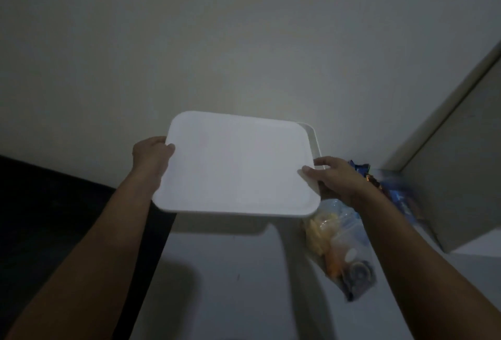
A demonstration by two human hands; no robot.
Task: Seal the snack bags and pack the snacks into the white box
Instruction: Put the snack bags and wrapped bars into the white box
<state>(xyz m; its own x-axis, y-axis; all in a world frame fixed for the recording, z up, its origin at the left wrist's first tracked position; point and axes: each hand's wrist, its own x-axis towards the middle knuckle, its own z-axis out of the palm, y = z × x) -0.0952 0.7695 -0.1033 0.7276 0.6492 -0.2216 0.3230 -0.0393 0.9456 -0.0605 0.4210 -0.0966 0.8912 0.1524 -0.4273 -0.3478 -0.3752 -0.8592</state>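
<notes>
Both hands hold the white lid (235, 166) above the worktop (230, 285): the left hand (151, 154) grips its left edge with the thumb on top, and the right hand (332, 178) pinches its right edge. The white box (314, 139) shows only as a rim past the far right corner of the lid, so the lid seems shifted to the near left of it. The clear snack bag (339, 247) lies on the worktop under the right forearm, its long axis running near to far, closer to the right hand. A blue snack bag (398, 193) lies further right.

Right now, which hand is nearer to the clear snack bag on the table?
Right. The right hand grips the white lid's right edge, just above the clear snack bag. The left hand holds the opposite edge, far across.
</notes>
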